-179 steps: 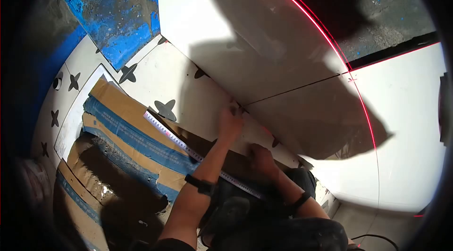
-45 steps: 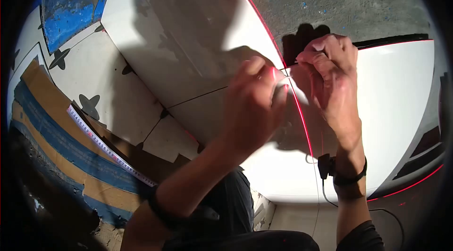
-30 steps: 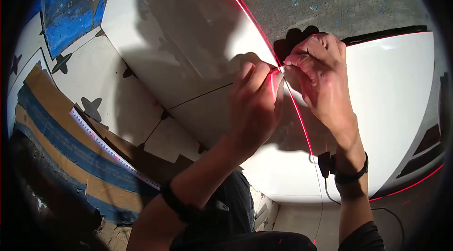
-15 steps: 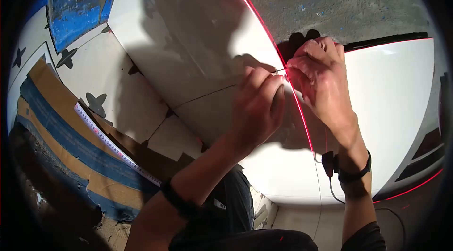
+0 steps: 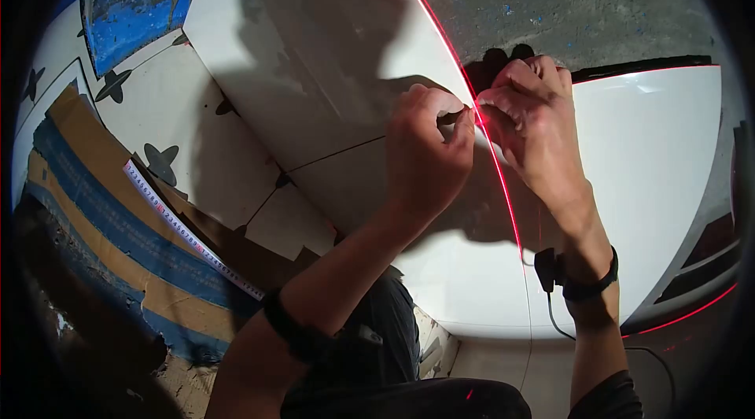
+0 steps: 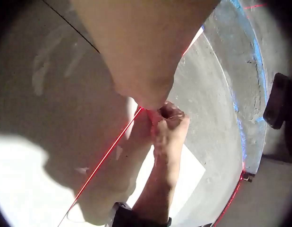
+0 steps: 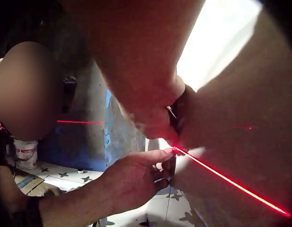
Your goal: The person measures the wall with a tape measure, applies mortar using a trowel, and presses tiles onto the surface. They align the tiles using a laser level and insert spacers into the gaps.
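Note:
Both hands meet at the seam between two glossy white wall tiles (image 5: 645, 167), close to the top edge. My left hand (image 5: 429, 155) pinches a tiny piece (image 7: 174, 149) between thumb and forefinger; I cannot tell what it is, as the fingertips hide most of it. My right hand (image 5: 539, 124) has its fingers curled at the same spot, thumb and forefinger pinching right beside the left fingertips. A red laser line (image 5: 500, 175) runs down the tiles past both sets of fingertips. In the right wrist view the left hand (image 7: 129, 182) reaches in from below.
A tape measure strip (image 5: 185, 230) lies on cardboard (image 5: 118, 214) at the left. Pale floor tiles with dark star shapes (image 5: 161, 163) lie beside it. Bare grey wall (image 5: 566, 2) rises above the tiles. A cable (image 5: 558, 326) hangs from the right wrist camera.
Both hands have gone from low by the floor joint up to the wall tile seam. Lately the left hand has turned and shifted slightly at the seam, while the right has stayed nearly still.

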`<state>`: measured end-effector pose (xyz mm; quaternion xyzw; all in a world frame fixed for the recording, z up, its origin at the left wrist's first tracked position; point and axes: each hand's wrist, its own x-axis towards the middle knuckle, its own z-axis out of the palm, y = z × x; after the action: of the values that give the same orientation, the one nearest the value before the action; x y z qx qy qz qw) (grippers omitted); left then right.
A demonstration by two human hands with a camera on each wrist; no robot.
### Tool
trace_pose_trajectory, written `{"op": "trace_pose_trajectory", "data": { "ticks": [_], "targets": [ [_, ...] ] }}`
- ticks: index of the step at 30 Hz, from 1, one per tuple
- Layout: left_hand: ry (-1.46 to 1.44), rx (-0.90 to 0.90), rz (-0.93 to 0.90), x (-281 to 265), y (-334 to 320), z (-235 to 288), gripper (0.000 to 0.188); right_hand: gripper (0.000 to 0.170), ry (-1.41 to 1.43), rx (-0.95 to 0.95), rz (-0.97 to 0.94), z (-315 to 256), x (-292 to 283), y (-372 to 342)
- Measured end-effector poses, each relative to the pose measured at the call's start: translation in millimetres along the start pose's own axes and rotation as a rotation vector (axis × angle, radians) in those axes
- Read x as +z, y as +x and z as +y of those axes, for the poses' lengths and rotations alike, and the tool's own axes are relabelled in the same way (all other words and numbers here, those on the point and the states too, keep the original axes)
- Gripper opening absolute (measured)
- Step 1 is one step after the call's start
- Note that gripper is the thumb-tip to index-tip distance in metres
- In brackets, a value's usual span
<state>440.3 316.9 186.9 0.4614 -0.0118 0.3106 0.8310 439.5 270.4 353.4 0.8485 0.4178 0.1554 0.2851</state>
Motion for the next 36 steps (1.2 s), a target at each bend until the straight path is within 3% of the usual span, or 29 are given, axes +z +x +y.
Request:
{"op": "trace_pose_trajectory", "data": {
  "ticks": [6, 17, 27, 32, 36],
  "targets": [
    [0.043, 0.013, 0.041, 4.1, 0.5, -0.3, 0.009, 0.022, 0.006, 0.042, -0.048, -3.0, 1.2, 2.3],
    [0.002, -0.088, 0.000, 0.2, 4.7, 0.2, 0.010, 0.011, 0.022, 0.144, -0.177, -1.5, -2.1, 10.2],
    [-0.001, -0.144, -0.065, -3.1, 12.6, 0.4, 0.008, 0.012, 0.036, 0.149, -0.187, -2.6, -2.4, 13.5],
    [-0.042, -0.289, -0.096, -5.9, 18.6, 9.7, 0.010, 0.011, -0.004, 0.140, -0.146, -3.9, 3.2, 14.8],
    [-0.022, -0.254, -0.102, -4.7, 16.9, 3.8, 0.010, 0.012, -0.020, 0.164, -0.162, -4.3, 3.9, 14.3]
  ]
}}
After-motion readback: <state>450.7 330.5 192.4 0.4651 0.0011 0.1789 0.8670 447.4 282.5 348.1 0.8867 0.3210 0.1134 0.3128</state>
